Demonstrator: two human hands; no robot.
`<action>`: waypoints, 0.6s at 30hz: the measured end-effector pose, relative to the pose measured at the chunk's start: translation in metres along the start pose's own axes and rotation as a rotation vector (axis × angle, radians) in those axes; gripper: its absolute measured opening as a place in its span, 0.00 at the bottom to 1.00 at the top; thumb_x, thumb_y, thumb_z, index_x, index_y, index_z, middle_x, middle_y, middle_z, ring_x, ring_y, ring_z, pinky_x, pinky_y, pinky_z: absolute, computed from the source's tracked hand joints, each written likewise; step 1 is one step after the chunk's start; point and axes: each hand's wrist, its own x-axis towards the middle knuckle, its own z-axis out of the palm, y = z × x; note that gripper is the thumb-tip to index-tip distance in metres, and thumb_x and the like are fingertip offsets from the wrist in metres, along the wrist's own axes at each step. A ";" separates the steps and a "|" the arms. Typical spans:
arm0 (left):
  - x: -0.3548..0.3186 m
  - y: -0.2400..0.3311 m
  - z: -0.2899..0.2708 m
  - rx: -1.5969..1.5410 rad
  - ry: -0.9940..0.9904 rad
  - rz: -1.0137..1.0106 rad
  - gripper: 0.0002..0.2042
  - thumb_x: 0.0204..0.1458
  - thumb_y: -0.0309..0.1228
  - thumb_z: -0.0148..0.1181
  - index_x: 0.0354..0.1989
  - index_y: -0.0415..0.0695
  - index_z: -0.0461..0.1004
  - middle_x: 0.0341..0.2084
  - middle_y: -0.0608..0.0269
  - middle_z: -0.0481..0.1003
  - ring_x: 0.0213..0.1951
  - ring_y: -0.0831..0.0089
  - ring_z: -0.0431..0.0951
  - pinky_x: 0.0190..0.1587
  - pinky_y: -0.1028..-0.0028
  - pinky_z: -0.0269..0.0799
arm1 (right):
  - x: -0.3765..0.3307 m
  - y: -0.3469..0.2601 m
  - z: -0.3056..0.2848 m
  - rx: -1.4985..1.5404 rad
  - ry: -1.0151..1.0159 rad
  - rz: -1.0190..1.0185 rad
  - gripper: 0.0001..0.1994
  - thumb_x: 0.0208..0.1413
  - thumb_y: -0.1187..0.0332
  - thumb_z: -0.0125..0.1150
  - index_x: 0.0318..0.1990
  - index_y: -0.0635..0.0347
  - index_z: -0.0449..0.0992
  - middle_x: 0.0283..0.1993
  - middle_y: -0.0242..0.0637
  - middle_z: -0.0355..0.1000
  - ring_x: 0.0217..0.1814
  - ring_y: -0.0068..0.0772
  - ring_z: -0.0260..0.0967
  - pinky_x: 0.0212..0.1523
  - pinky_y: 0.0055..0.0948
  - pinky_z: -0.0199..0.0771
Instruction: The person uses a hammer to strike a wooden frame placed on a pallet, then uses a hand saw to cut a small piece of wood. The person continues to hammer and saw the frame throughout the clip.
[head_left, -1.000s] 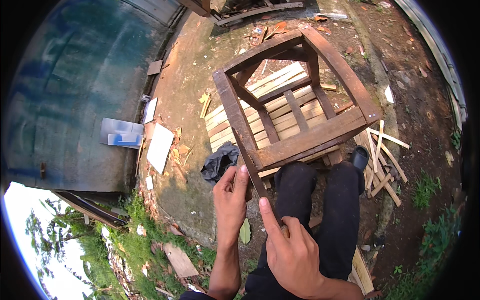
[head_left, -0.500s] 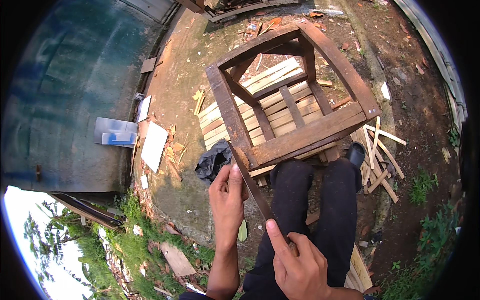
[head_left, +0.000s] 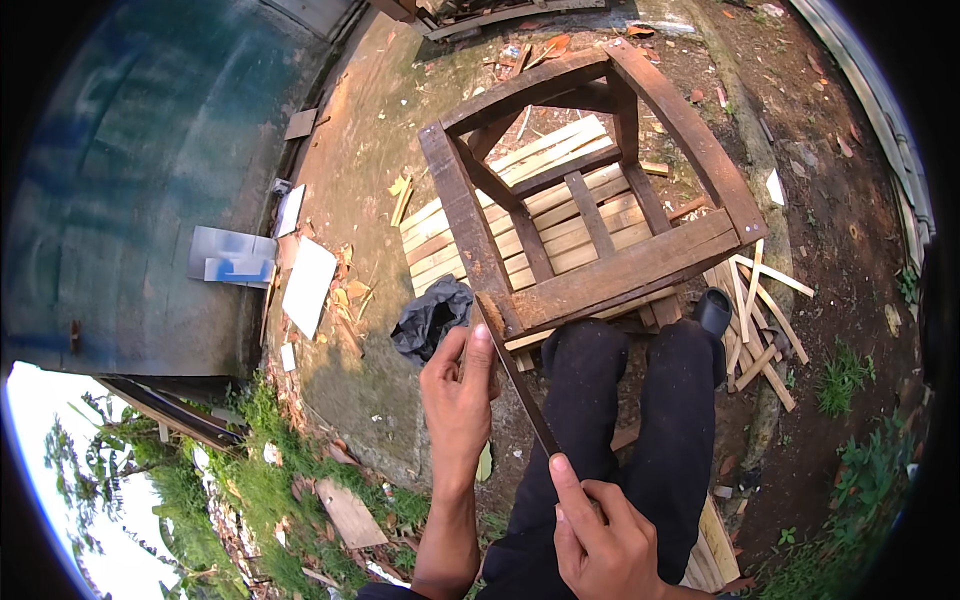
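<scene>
A dark brown wooden chair frame lies tipped before my knees, its near left corner close to my hands. Against that corner lies a long, flat, dark metal file, slanting down to the right. My right hand is closed around its near end, index finger stretched along the top and the handle hidden by the palm. Closed at the far end, my left hand has its thumb pressed to the file beside the corner; its curled fingers are partly hidden. Paler, reddish bare wood shows at that corner.
Pale wooden slats lie beneath and behind the frame. Loose sticks are heaped to the right, near a dark sandal. A crumpled black plastic bag sits left of the frame. A white board lies by the green wall.
The file has shifted slightly right and toward me along the corner, and my right hand has moved with it. My left hand has moved only a little. The frame appears slightly shifted in the view.
</scene>
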 end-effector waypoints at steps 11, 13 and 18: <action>0.002 -0.005 0.000 -0.017 -0.007 -0.003 0.16 0.66 0.40 0.53 0.30 0.41 0.73 0.18 0.77 0.62 0.20 0.88 0.57 0.21 0.80 0.49 | 0.011 0.002 0.002 -0.031 -0.003 -0.031 0.29 0.53 0.77 0.59 0.65 0.48 0.71 0.34 0.43 0.70 0.30 0.41 0.73 0.31 0.34 0.77; 0.002 -0.005 0.001 0.002 -0.003 0.026 0.16 0.66 0.40 0.53 0.29 0.41 0.72 0.17 0.77 0.62 0.20 0.88 0.57 0.21 0.80 0.49 | 0.017 -0.002 0.002 -0.004 -0.038 -0.007 0.28 0.55 0.78 0.59 0.65 0.50 0.71 0.35 0.45 0.70 0.31 0.43 0.73 0.33 0.35 0.77; 0.005 -0.005 0.005 0.022 0.057 0.126 0.18 0.66 0.41 0.54 0.27 0.42 0.70 0.16 0.76 0.61 0.19 0.87 0.58 0.21 0.79 0.50 | 0.030 0.004 0.010 -0.107 -0.154 -0.054 0.30 0.53 0.79 0.61 0.66 0.55 0.68 0.34 0.44 0.70 0.28 0.38 0.73 0.29 0.34 0.77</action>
